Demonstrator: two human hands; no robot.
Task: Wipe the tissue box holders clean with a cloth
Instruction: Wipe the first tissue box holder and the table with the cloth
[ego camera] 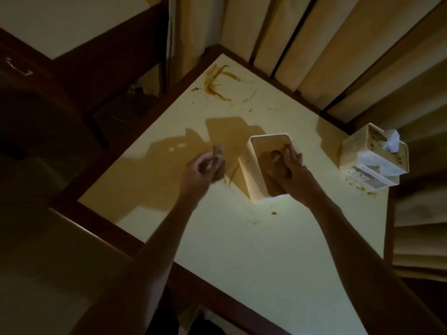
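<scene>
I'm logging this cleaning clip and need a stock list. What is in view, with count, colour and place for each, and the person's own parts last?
table: 1, pale yellow top with dark wood edge, fills the middle
empty tissue box holder: 1, white, mid-table, open side toward the camera
tissue box holder with tissues: 1, white with brown specks, at the table's right edge
cloth: 1, brown, bunched in the left hand, left of the empty holder
smears: several, brown, near the table's far corner; smaller spots by the right edge
curtains: pleated, beige, behind the table
left hand: 1, grips the cloth
right hand: 1, reaches into the empty holder; its grip is too dim to tell
</scene>
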